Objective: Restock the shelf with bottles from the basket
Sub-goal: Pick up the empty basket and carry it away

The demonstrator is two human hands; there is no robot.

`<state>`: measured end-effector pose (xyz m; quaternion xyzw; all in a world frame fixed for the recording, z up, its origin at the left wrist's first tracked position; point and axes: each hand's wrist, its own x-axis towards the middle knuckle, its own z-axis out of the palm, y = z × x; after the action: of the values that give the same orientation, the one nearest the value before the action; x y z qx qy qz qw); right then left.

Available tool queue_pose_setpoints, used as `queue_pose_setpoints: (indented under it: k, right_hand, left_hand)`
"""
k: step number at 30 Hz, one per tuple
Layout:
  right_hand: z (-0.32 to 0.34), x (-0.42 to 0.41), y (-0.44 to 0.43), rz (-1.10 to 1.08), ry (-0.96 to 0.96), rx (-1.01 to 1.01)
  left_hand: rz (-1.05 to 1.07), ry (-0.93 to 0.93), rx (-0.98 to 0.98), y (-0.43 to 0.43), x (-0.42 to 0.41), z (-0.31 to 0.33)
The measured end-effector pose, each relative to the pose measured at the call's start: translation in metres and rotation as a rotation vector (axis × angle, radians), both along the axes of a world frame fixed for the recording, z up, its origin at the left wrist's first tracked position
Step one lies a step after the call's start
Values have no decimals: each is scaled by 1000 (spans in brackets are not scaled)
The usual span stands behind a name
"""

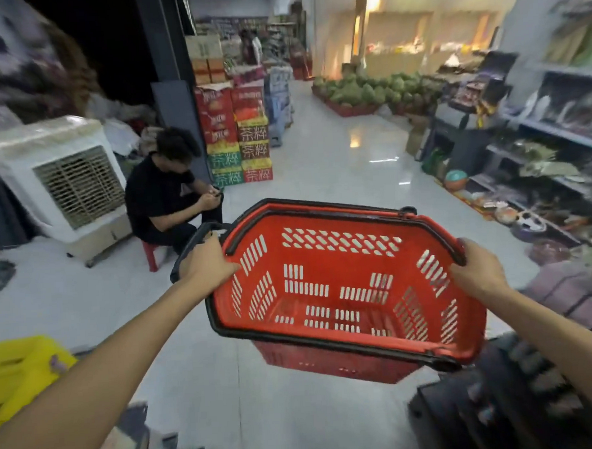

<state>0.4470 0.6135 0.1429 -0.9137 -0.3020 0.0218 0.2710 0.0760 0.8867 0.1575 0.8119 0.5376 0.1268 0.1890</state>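
Floor (336,160): pale glossy tiles run up the aisle, with lamp glare on them.
Shelf (557,131): several tiers along the right side. It is smeared by blur and cut off at the picture's edge, so the goods on it cannot be made out.
Air cooler (63,188): a white box with a slatted front, standing at the left.
Basket (323,257): red plastic with a black rim, held in the air over the aisle and tilted toward the camera. Inside, only its slotted floor and walls show. It hides the floor behind it.
Cartons (238,138): red, green and yellow boxes stacked beside a dark pillar.
Seated person (163,197): in a black top on a red stool (151,254), bent over something small in the hands.
Dark crate (503,402): at the lower right, beneath the right forearm. The rounded shapes in it are too blurred to name.
Green fruit (370,90): a heap far up the aisle.
Yellow crate (17,372): at the lower left, cut off by the edge.
Left hand (207,263): fingers wrapped over the black handle at the basket's left end.
Right hand (478,269): clamped on the basket's right rim, with the fingertips hidden behind it.
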Motion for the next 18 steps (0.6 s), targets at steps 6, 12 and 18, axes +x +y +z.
queue_pose_setpoints:
  k: [6,12,18]
  right_hand:
    - [54,33,75,8,30,39]
    - [78,119,161,17,81,105]
    - [109,220,259,101,63,122]
  left_hand:
    - [36,34,9,78,21,32]
    - [45,14,1,156,100,51]
    - [107,-16,1,234,196,78]
